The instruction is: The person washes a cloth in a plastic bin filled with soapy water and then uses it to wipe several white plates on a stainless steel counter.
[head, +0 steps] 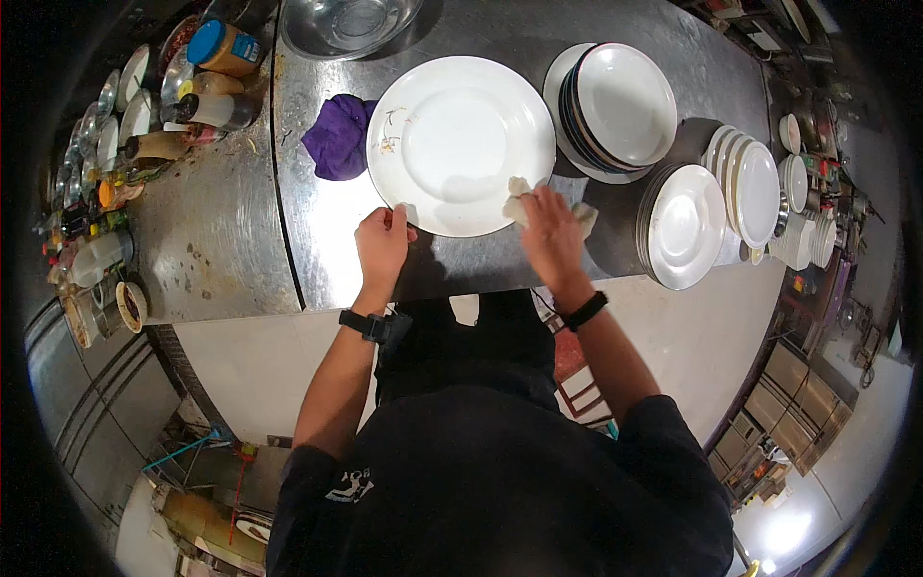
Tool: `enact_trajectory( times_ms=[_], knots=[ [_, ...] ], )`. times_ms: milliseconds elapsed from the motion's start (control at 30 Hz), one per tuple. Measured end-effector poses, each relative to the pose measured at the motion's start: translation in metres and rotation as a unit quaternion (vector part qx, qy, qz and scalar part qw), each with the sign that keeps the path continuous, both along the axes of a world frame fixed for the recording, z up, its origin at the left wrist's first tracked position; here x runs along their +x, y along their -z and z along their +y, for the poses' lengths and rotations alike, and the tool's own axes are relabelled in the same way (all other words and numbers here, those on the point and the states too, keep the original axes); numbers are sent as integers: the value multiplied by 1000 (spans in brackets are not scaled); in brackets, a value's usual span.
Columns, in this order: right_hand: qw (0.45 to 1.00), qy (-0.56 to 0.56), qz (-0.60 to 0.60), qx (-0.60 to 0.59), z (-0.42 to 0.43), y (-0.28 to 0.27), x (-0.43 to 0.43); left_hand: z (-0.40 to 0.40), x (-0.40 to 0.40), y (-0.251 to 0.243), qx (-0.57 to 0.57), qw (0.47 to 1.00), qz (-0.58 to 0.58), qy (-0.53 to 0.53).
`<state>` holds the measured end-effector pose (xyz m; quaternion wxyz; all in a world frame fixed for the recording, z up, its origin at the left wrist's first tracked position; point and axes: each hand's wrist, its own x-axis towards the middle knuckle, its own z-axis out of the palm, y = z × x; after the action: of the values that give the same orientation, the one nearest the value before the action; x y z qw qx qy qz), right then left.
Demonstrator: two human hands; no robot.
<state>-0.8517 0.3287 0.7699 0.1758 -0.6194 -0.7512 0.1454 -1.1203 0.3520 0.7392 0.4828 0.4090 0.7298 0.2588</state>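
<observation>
A large white plate (461, 151) with a small branch-like pattern on its left rim lies before me on the steel counter (469, 263). My left hand (383, 241) pinches the plate's near left edge between thumb and curled fingers. Under my right hand (551, 234) is a crumpled off-white cloth (515, 205), pressed against the plate's near right rim; part of the cloth sticks out to the right of the fingers. A bunched purple cloth (339, 137) sits just left of the plate, against its edge.
Right of the plate stands a stack of dark-rimmed plates (627, 104). Beyond it are stacked white plates (685, 223) and oval plates (757, 195) near the counter's front edge. A steel bowl (353, 25) is at the back. Sauce bottles (216, 109) and a blue-lidded jar (223, 49) crowd the left.
</observation>
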Motion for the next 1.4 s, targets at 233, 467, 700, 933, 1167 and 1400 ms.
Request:
enact_trajectory(
  times_ms=[233,467,700,933,1167,1400],
  knots=[
    [999,-24,25,-23,-10,2,-34,-7,3,0,-2,998,49,29],
    [998,9,-41,38,-19,5,-40,-24,30,4,-8,990,-107,-96],
    [997,-6,76,-2,14,0,10,-30,30,5,-41,991,-110,-70],
    [980,-89,108,-144,-21,-13,-74,-24,29,-2,-39,998,-45,6],
    [953,-84,277,-93,-19,-36,9,-23,17,-8,-66,995,-78,16],
    [996,44,-9,-72,16,-13,28,7,-15,-9,-15,987,-134,-88]
  ],
)
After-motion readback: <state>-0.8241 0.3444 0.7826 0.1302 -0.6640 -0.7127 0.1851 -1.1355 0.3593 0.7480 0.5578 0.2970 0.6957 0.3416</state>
